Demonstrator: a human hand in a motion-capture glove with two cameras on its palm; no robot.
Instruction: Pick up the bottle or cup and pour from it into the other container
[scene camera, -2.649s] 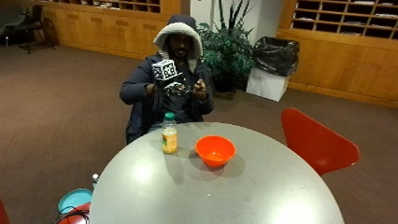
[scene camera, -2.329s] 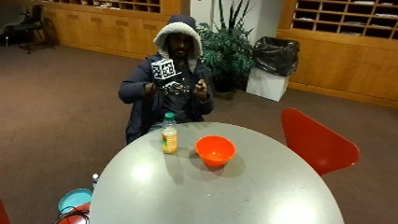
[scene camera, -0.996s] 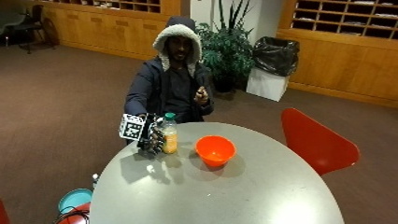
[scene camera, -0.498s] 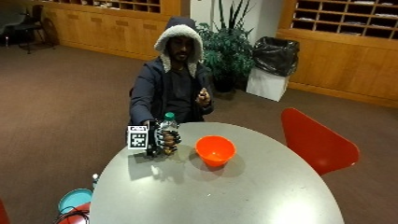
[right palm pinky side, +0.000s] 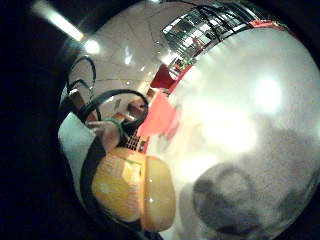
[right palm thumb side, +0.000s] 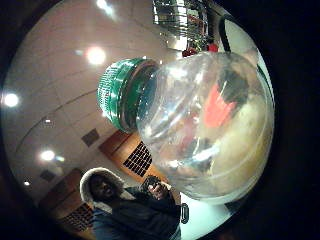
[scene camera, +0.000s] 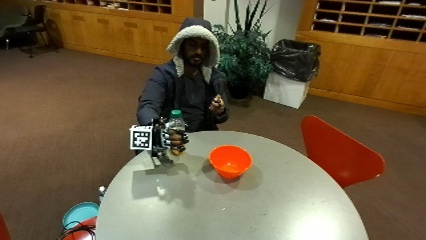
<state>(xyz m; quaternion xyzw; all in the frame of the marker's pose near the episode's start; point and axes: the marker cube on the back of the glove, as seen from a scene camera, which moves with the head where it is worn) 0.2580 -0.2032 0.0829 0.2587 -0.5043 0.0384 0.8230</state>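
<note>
Gloved right hand wrapped around bottle, bottle upright, lifted just off grey table, at 9 o'clock from orange bowl. Green cap looked still on. Bare hand up at chest, well apart.

Risks: tipping with cap on would give no pour; once uncapped, juice could miss bowl and spill onto table; light bowl could tip if bottle knocked rim.

Versus 2.6 s earlier: hand was up at chest, bottle stood untouched on table; since then hand came down and gripped it.
</note>
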